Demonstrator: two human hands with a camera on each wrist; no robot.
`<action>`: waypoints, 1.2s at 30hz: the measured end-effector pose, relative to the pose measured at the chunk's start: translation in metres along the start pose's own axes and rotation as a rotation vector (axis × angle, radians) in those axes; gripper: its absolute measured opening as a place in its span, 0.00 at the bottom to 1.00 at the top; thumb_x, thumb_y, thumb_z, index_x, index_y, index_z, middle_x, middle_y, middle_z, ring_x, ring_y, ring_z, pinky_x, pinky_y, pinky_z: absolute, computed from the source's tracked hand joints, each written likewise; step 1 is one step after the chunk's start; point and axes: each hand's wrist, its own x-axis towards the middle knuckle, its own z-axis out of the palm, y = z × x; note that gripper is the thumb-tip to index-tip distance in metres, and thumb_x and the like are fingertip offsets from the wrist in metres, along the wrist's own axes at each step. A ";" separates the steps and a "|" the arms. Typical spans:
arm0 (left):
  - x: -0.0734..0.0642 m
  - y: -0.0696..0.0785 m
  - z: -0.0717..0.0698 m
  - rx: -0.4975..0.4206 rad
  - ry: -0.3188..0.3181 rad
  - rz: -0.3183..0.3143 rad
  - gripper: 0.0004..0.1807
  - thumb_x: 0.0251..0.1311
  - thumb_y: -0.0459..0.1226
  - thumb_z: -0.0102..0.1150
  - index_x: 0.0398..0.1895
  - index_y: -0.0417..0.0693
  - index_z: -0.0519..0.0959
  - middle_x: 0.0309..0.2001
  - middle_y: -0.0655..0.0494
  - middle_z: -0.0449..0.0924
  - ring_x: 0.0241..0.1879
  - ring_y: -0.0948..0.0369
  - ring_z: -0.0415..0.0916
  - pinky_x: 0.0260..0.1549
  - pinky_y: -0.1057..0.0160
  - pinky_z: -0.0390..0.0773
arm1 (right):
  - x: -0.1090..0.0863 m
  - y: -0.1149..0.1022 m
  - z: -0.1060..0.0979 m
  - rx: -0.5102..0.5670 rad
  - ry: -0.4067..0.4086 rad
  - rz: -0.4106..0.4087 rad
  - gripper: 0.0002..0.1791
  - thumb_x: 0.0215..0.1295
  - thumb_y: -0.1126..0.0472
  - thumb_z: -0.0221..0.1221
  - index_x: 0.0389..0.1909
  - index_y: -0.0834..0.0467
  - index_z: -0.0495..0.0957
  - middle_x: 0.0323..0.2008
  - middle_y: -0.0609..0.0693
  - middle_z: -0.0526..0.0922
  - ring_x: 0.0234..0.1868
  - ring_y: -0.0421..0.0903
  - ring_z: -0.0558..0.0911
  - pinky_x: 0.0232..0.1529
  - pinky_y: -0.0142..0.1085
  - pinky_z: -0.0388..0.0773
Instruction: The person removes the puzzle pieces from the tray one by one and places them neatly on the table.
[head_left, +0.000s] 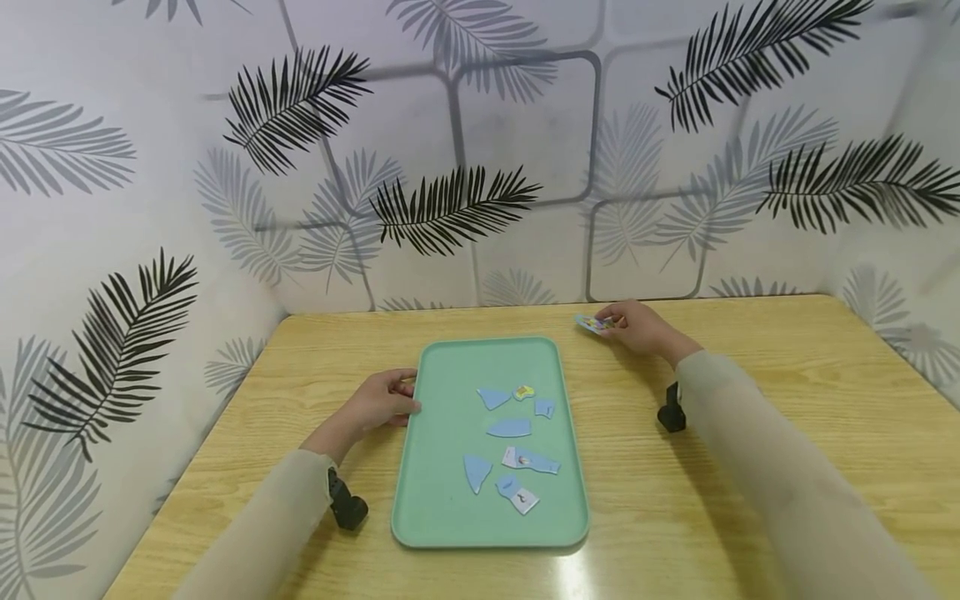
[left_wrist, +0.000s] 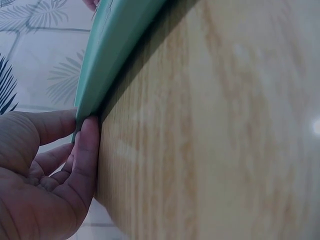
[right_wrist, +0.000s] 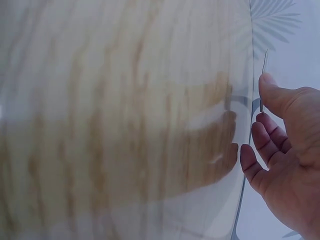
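A green tray lies on the wooden table, with several flat light-blue puzzle pieces spread over its right half. My left hand grips the tray's left rim; in the left wrist view the thumb is on one side of the green edge and the fingers on the other. Beyond the tray's far right corner, my right hand pinches a thin, flat, colourful piece between thumb and fingers. Seen edge-on in the right wrist view, that piece is a thin line held off the table.
The wooden table reaches back to a wall covered with leaf-patterned sheeting. A small yellow-and-white piece lies among the blue ones. Black wrist cameras hang below both sleeves.
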 end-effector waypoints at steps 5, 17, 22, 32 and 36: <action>-0.001 0.001 0.000 -0.004 -0.002 0.009 0.34 0.60 0.25 0.60 0.70 0.36 0.63 0.45 0.43 0.71 0.37 0.56 0.74 0.34 0.61 0.81 | 0.001 0.000 -0.001 -0.039 -0.004 -0.017 0.18 0.68 0.66 0.58 0.56 0.69 0.75 0.51 0.70 0.74 0.49 0.64 0.75 0.51 0.55 0.72; -0.004 0.005 0.000 -0.005 -0.016 0.008 0.35 0.61 0.25 0.60 0.71 0.35 0.60 0.45 0.42 0.71 0.38 0.56 0.75 0.36 0.59 0.82 | 0.004 0.005 -0.006 -0.029 -0.032 0.026 0.18 0.69 0.68 0.56 0.57 0.70 0.74 0.53 0.72 0.73 0.54 0.68 0.74 0.54 0.57 0.70; -0.003 0.005 0.000 -0.005 -0.024 0.014 0.35 0.61 0.25 0.60 0.71 0.33 0.60 0.45 0.42 0.71 0.37 0.56 0.74 0.35 0.59 0.82 | 0.005 0.010 -0.007 -0.057 -0.024 0.015 0.17 0.69 0.68 0.56 0.56 0.71 0.75 0.50 0.71 0.74 0.50 0.66 0.75 0.51 0.57 0.72; -0.004 0.004 0.000 -0.004 -0.008 0.002 0.34 0.60 0.25 0.60 0.71 0.37 0.62 0.45 0.44 0.71 0.37 0.56 0.75 0.36 0.61 0.82 | 0.009 0.015 -0.005 -0.106 0.001 0.006 0.17 0.69 0.67 0.56 0.56 0.69 0.76 0.45 0.67 0.75 0.43 0.58 0.72 0.46 0.52 0.71; -0.004 0.004 0.000 -0.004 -0.005 0.001 0.34 0.60 0.25 0.60 0.71 0.37 0.62 0.44 0.44 0.71 0.37 0.56 0.74 0.35 0.61 0.82 | 0.010 0.015 -0.003 -0.117 0.010 -0.007 0.16 0.69 0.67 0.57 0.55 0.69 0.77 0.44 0.67 0.76 0.42 0.57 0.71 0.44 0.51 0.70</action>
